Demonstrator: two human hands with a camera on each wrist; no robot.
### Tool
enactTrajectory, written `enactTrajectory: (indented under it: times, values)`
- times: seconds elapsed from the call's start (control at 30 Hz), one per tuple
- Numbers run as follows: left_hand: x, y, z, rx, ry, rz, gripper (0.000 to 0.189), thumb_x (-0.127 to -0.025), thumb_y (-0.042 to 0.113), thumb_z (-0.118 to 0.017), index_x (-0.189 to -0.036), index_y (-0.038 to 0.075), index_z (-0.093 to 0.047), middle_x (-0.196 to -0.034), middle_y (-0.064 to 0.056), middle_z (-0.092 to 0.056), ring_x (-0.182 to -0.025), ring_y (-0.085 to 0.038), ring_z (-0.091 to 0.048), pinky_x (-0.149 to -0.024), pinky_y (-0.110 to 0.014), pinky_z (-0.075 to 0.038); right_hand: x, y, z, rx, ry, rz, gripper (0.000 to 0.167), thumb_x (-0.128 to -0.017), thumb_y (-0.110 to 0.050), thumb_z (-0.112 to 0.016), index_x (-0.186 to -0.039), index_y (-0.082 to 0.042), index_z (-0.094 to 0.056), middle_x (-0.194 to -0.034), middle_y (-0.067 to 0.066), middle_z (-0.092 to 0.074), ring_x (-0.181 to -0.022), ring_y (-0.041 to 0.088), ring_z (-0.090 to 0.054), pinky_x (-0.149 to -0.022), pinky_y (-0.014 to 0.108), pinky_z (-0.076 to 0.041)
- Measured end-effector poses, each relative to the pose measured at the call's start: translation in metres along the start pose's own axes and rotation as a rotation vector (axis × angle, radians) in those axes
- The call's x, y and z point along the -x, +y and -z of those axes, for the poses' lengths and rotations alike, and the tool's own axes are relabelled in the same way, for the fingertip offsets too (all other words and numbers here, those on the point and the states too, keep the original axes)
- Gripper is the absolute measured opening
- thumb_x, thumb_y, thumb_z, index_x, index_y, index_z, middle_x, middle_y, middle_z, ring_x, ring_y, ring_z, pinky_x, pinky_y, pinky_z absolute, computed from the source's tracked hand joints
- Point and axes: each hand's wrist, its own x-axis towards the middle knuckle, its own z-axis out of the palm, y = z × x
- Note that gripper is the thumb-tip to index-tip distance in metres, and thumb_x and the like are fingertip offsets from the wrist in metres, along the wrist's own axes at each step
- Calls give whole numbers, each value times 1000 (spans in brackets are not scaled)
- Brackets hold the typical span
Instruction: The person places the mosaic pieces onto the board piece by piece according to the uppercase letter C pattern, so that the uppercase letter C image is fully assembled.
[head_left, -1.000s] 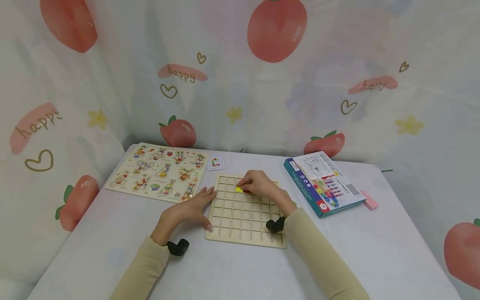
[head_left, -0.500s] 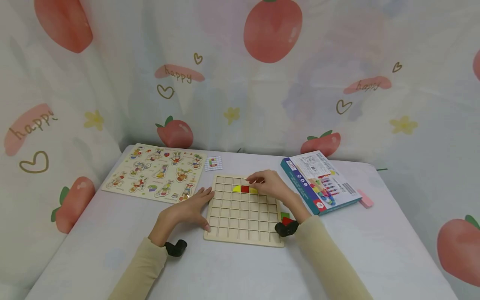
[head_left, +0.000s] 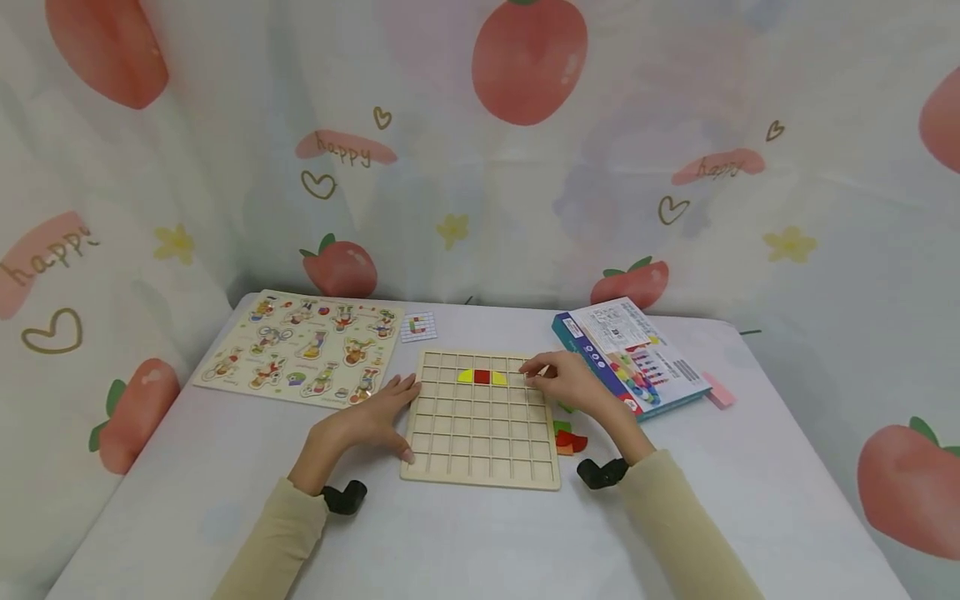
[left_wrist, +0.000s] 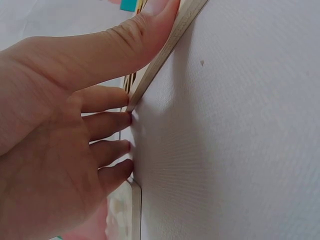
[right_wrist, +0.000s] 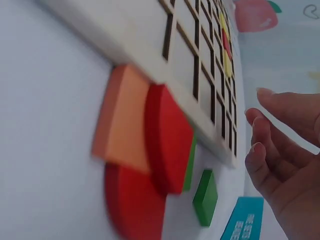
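A wooden grid board [head_left: 480,482] lies flat on the table. In its upper rows sits a red square [head_left: 482,377] between two yellow quarter-round pieces, the left one [head_left: 467,377] and the right one [head_left: 498,378]. Against the board's left edge rests my left hand [head_left: 367,422], fingers extended and thumb spread. My right hand [head_left: 573,383] hovers over the upper right of the board, its fingers loosely bent with nothing between them. By the right edge, in the right wrist view, lie an orange block [right_wrist: 127,120], two red rounded pieces, one [right_wrist: 170,137] on top, and a green block [right_wrist: 205,197].
A picture puzzle board [head_left: 300,350] lies at the back left. Beside it is a small card [head_left: 418,327] with a coloured grid pattern. A boxed set [head_left: 630,358] stands at the back right, with a pink block [head_left: 718,390] at its side.
My right hand has let go of the pieces in the upper rows and moved right, uncovering the red square and right yellow piece. My left hand stays at the board's left edge.
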Motion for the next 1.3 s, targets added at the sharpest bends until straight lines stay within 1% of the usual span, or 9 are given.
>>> enactTrajectory:
  times: [0.1, 0.27, 0.47, 0.57, 0.73, 0.87, 0.93, 1.1, 1.3]
  values:
    - [0, 0, 0, 2, 1, -4, 110, -75, 22, -93, -161, 0, -29, -173, -16, -12, -160, -39, -3, -129, -56, -13, 6, 7, 4, -7, 6, -8, 24, -97, -18, -70, -119, -9, -76, -106, 8, -72, -83, 20, -56, -64, 27, -46]
    - [-1, -2, 0, -5, 7, -11, 110, -74, 22, -93, -161, 0, -29, -173, -16, -13, -160, -38, -4, -128, -56, -14, 17, 16, 10, 0, 25, -42, 27, -95, -23, -74, -117, -8, -75, -99, 5, -70, -82, 19, -55, -65, 26, -45]
    - [-1, -3, 0, -7, 12, -4, 110, -74, 22, -93, -161, 1, -29, -173, -15, -12, -160, -38, -4, -128, -57, -14, 28, 26, 15, -9, 38, -87, 27, -95, -19, -73, -119, -5, -72, -101, 8, -69, -80, 19, -58, -66, 24, -51]
    - [-1, -3, 0, -3, 14, 0, 110, -73, 22, -93, -161, 1, -30, -173, -15, -13, -160, -38, -4, -128, -57, -14, 32, 29, 17, -3, 27, -96, 28, -94, -15, -74, -119, -2, -72, -104, 11, -69, -75, 19, -58, -64, 25, -52]
    - [-1, -1, -1, 0, 16, 10, 111, -72, 23, -94, -161, 2, -30, -173, -15, -14, -160, -38, -4, -128, -57, -14, 36, 31, 19, 29, -9, -119, 32, -94, -15, -75, -121, 1, -71, -104, 13, -68, -65, 17, -57, -59, 24, -50]
    - [-1, 0, 0, -3, 22, 5, 111, -72, 23, -94, -161, 2, -30, -173, -15, -14, -160, -38, -5, -128, -57, -15, 36, 30, 20, 36, -26, -157, 32, -94, -16, -74, -120, 2, -71, -102, 12, -67, -62, 17, -57, -59, 25, -50]
    - [-1, 0, 0, -8, 24, 3, 111, -72, 23, -94, -161, 2, -30, -173, -15, -14, -160, -38, -5, -128, -57, -15, 35, 29, 20, 42, -30, -166, 29, -93, -16, -75, -117, 1, -72, -101, 12, -66, -67, 18, -57, -61, 25, -50]
    - [-2, -1, 0, -13, 24, 7, 112, -72, 24, -94, -161, 2, -30, -173, -14, -14, -160, -38, -5, -128, -58, -15, 33, 31, 19, 64, -35, -143, 21, -91, -15, -77, -107, -3, -73, -96, 9, -64, -82, 20, -54, -69, 26, -47]
    - [-2, -1, -1, -14, 24, 13, 111, -72, 24, -94, -161, 2, -31, -173, -14, -15, -160, -37, -5, -127, -58, -15, 32, 30, 19, 49, -42, -119, 16, -93, -14, -76, -104, -5, -68, -92, 6, -66, -83, 19, -56, -76, 28, -50]
